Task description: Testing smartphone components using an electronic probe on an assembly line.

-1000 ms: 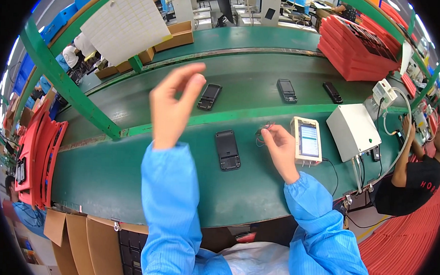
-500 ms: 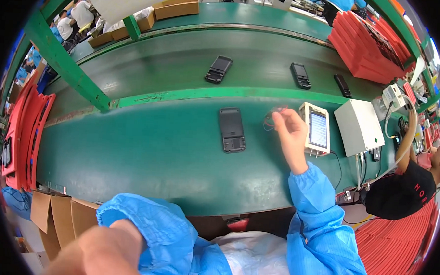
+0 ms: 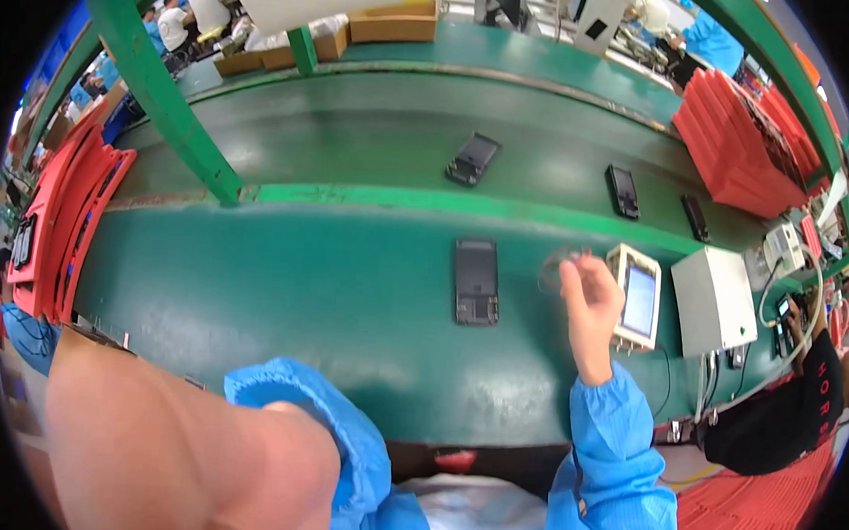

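Phone (image 3: pixel 476 281) lies flat on your green bench (image 3: pixel 300 297), dark, slim, oblong, face up, long side running away from you, keypad end nearest you. It sits alone, untouched, just left of your right hand (image 3: pixel 588 315).

Your right hand is raised above the bench, fingers curled in, fingertips (image 3: pixel 572 268) pinching a small thin ring-like piece (image 3: pixel 555 268); it is blurred, so you cannot tell what it is. The hand is beside the small white screen unit (image 3: pixel 634 298), which stands tilted on the bench edge.

Your left hand (image 3: pixel 179 453) is very close to the camera at lower left, a big blur of skin coming out of the blue sleeve (image 3: pixel 341 432); whether it is spread or closed cannot be told, and nothing shows in it.

Counts: four dark phones in all, one on your bench, three on the conveyor (image 3: pixel 373 140) behind it: one at centre (image 3: pixel 473 159), two to the right (image 3: pixel 623 190) (image 3: pixel 697 218). One white box (image 3: pixel 717 301) sits right of the screen unit. Red trays are stacked at left (image 3: pixel 62 216) and at far right (image 3: pixel 742 142). One person in black (image 3: pixel 798 395) sits to your right.
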`<state>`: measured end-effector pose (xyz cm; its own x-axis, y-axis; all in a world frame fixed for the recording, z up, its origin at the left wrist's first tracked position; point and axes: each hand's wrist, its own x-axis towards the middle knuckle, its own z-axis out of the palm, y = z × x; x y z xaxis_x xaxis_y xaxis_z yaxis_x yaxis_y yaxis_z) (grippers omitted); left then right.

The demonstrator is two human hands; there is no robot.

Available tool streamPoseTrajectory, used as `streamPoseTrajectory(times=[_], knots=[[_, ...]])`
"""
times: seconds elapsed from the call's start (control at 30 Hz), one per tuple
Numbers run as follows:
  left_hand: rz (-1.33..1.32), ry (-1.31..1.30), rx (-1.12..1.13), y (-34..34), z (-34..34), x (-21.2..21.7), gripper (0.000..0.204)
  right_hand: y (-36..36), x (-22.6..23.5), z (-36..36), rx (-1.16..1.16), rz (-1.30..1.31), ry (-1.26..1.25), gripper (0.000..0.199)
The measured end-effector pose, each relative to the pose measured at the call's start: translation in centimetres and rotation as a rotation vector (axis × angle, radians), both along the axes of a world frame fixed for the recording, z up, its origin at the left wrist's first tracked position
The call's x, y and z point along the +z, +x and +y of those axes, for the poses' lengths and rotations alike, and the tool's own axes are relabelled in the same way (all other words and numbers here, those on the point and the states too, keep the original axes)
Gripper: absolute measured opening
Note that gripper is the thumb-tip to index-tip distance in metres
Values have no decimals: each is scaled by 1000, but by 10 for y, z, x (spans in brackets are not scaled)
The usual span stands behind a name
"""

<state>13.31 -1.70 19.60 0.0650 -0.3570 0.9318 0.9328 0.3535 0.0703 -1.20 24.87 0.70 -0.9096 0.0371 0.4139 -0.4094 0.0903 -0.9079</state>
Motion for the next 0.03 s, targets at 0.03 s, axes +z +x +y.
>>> streamPoseTrajectory(times=[0.03], knots=[[12, 8, 17, 2, 1, 4, 62, 1, -1, -1, -18, -10, 2, 12]])
